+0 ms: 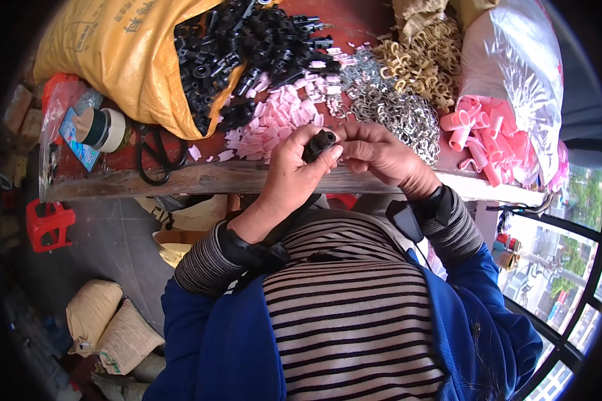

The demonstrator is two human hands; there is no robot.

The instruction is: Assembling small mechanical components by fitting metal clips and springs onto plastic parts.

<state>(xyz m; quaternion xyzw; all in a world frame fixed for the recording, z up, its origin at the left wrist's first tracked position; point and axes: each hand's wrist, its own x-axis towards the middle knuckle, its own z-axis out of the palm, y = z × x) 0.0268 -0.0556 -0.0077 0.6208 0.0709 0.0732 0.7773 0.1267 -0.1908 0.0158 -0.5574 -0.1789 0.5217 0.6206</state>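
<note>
My left hand is closed around a black plastic fitting, with its round hollow end showing between thumb and fingers. Right beside that end is my right hand, its thumb and fingers pinched together; whatever lies between them is too small to make out. Both hands are just above the table's near edge. Flat pink plastic pieces lie heaped beyond my left hand. Past my right hand spreads a pile of small silver metal clips. A large heap of black plastic fittings is farther back.
A yellow woven sack spills the black fittings. Black-handled scissors and a tape roll lie at left. Brass-coloured hooks and pink tubes in a white bag are at right. A red stool stands on the floor.
</note>
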